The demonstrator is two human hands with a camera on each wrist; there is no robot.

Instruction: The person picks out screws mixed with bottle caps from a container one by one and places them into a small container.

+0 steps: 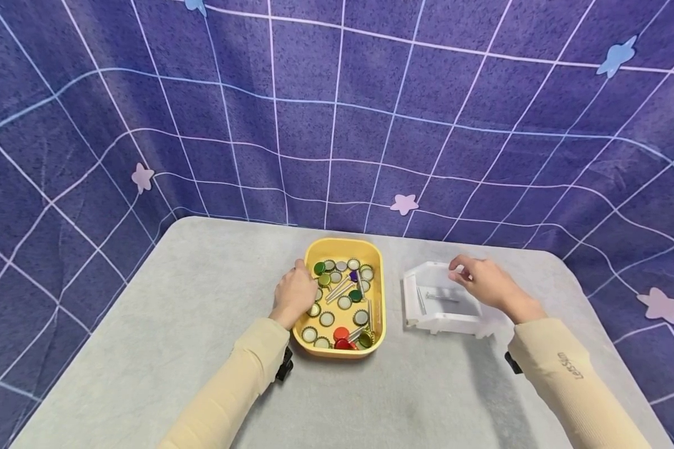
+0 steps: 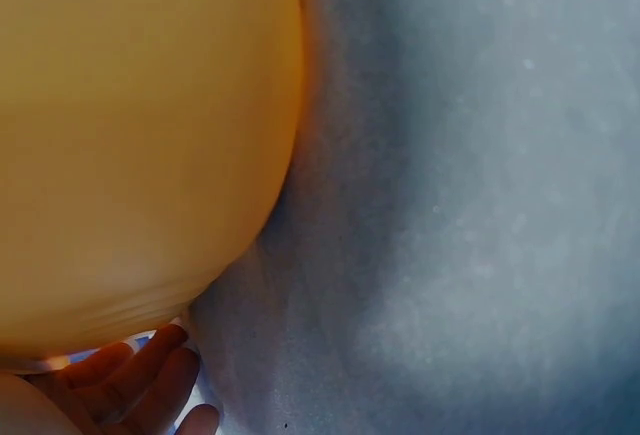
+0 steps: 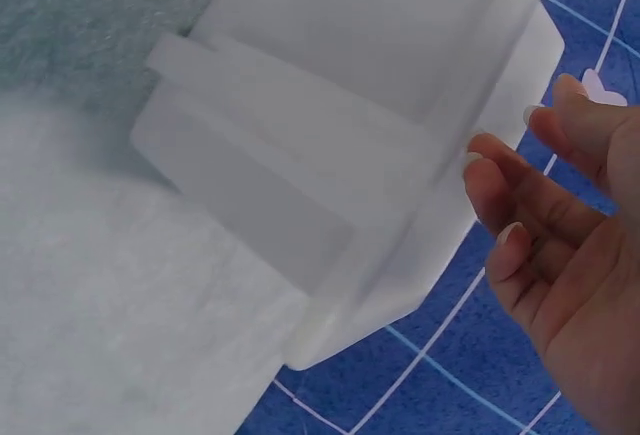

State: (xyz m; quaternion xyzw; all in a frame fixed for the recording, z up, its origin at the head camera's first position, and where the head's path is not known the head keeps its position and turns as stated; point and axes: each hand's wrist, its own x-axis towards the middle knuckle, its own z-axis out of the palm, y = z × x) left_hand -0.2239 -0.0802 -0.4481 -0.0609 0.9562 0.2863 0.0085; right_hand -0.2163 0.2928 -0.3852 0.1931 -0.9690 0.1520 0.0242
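A yellow tub point(image 1: 382, 312) holds bottle caps point(image 1: 327, 318) in several colours, with silvery screws point(image 1: 339, 292) lying among them. At its left side my left hand point(image 1: 296, 293) grips the rim; in the left wrist view the curled fingers point(image 2: 150, 380) show beside the outer wall. To the right stands a white bin point(image 1: 449, 323) with a few screws point(image 1: 442, 297) on its floor. Over that bin's back right part is my right hand point(image 1: 491, 284), its fingers loosely bent and nothing between them. In the right wrist view the fingertips are near the bin's wall point(image 3: 400, 265).
Both containers stand on a grey table point(image 1: 202, 349). Behind it hangs a purple-blue curtain point(image 1: 314, 112) with a line grid and stars. A strip of tabletop separates the tub from the white bin.
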